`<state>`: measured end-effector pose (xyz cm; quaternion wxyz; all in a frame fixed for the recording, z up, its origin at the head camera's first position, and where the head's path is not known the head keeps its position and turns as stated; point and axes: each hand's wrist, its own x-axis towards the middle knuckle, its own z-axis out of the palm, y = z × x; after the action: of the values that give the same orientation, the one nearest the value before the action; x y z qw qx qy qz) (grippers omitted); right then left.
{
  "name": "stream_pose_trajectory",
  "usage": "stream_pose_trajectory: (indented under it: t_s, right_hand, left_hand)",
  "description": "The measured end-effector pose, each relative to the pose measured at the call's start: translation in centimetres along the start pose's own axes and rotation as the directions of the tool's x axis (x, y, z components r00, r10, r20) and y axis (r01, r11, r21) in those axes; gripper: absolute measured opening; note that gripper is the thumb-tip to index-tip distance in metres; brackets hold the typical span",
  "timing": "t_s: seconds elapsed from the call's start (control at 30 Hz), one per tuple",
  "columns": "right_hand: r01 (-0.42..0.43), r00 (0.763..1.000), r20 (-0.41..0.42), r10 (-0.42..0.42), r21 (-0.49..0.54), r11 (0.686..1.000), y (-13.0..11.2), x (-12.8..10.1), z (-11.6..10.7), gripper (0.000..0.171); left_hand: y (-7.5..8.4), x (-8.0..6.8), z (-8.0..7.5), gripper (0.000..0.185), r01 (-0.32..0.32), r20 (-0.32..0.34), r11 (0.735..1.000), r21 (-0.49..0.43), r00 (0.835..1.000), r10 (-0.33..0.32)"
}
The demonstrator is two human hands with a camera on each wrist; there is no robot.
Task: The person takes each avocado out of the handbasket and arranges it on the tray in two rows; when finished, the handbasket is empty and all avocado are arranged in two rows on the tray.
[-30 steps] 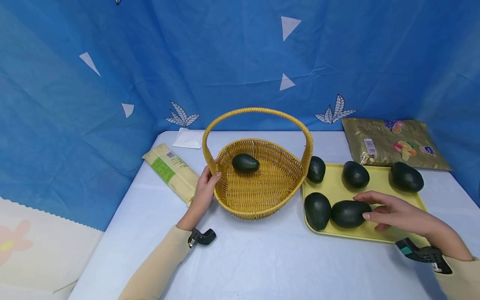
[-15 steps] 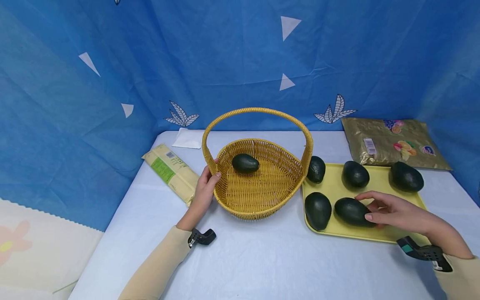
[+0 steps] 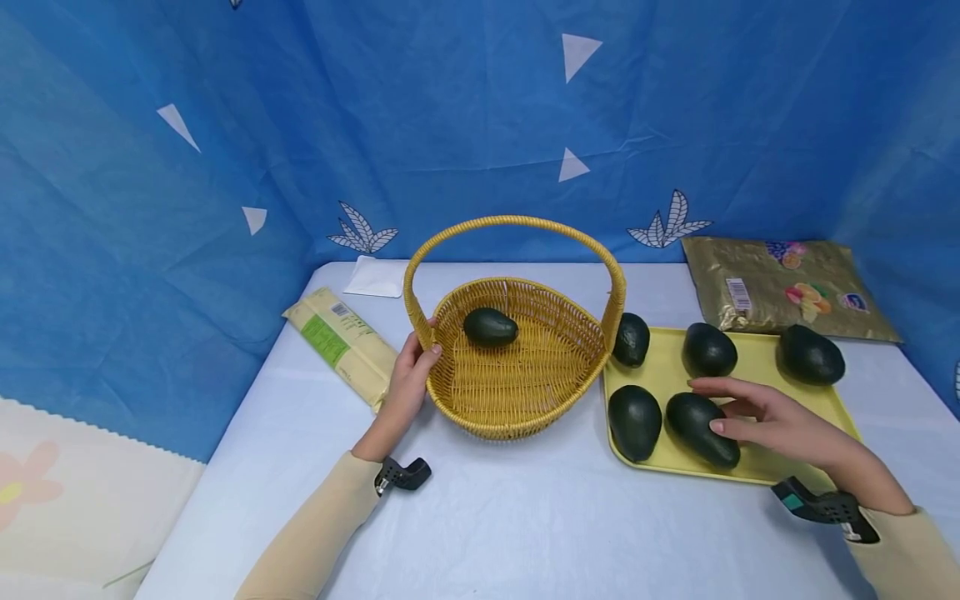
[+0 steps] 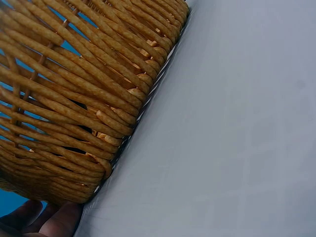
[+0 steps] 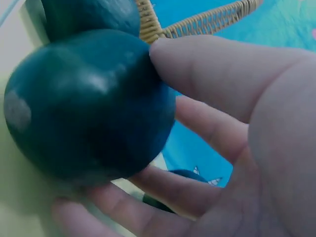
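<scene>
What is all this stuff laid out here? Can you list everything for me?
basket: one, yellow wicker with a hoop handle, middle of the table
avocados: six, dark green; one in the basket, five on the tray
tray: one, pale yellow, right of the basket
gold packet: one, behind the tray
yellow packet: one, green label, left of the basket
white packet: one, at the back
table: one, pale cloth
left hand: holds the basket's rim
right hand: fingers curled round the near right avocado on the tray
</scene>
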<state>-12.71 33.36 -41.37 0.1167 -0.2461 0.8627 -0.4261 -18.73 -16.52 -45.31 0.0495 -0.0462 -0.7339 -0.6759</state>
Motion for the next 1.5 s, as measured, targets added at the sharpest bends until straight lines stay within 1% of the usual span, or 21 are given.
stream_pose_trajectory:
  t_s: [0.07,0.1,0.13,0.2,0.27,0.33,0.47,0.57,0.67,0.87,1.1,1.3,1.5]
  right_hand:
    - [0.052,0.999,0.016,-0.052,-0.003,0.999,0.0,0.2,0.2,0.049]
    - [0.066,0.998,0.019,-0.065,-0.003,0.998,-0.1,0.3,0.3,0.049]
    - [0.071,0.997,0.019,-0.071,-0.004,0.997,-0.1,0.3,0.3,0.048]
    - [0.053,0.998,0.019,-0.053,-0.009,0.999,-0.2,0.4,0.2,0.045]
    - [-0.005,1.000,0.009,0.005,-0.014,1.000,-0.2,0.2,0.1,0.043]
    - [-0.085,0.996,0.010,0.086,-0.011,0.996,-0.1,0.0,-0.3,0.043]
    - [-0.212,0.976,0.054,0.211,0.021,0.977,0.3,-0.6,-1.2,0.050]
    - [-0.248,0.966,0.091,0.244,0.043,0.968,0.6,-1.1,-1.8,0.053]
    - [-0.273,0.957,0.112,0.267,0.049,0.961,0.6,-1.3,-2.2,0.051]
    - [-0.302,0.948,0.114,0.298,0.023,0.953,0.4,-1.5,-2.5,0.045]
    - [-0.346,0.933,0.102,0.346,-0.025,0.938,0.2,-1.9,-2.9,0.047]
    - [-0.330,0.938,0.109,0.330,-0.013,0.944,0.5,-2.0,-3.0,0.045]
    - [-0.320,0.944,0.076,0.321,-0.020,0.947,0.5,-1.6,-2.6,0.046]
  left_hand:
    - [0.0,0.0,0.0,0.052,0.000,-0.005,1.000,0.000,1.000,0.000]
    - [0.0,0.0,0.0,0.052,0.001,-0.008,1.000,0.000,1.000,-0.001]
    - [0.0,0.0,-0.1,0.052,0.002,-0.010,1.000,0.001,1.000,-0.002]
    - [0.1,0.0,-0.1,0.052,0.003,-0.012,1.000,0.003,1.000,-0.003]
    - [0.0,0.0,-0.1,0.051,0.005,-0.013,1.000,0.007,1.000,-0.005]
    - [0.0,0.0,-0.1,0.052,0.000,-0.008,1.000,0.007,1.000,0.000]
    - [-0.1,0.1,0.0,0.052,-0.004,-0.001,1.000,-0.002,1.000,0.004]
    - [-0.1,0.1,-0.1,0.052,-0.004,0.001,1.000,0.000,1.000,0.004]
    - [-0.1,0.1,-0.1,0.052,-0.002,0.003,1.000,0.005,1.000,0.002]
    - [0.0,0.0,-0.1,0.052,0.000,-0.001,1.000,0.006,1.000,0.000]
    - [-0.2,0.2,0.0,0.053,-0.003,-0.004,1.000,-0.002,1.000,0.003]
    - [-0.1,0.1,0.1,0.052,-0.018,-0.004,1.000,-0.008,1.000,0.018]
    - [-0.1,0.1,0.1,0.052,-0.011,-0.015,1.000,-0.002,1.000,0.011]
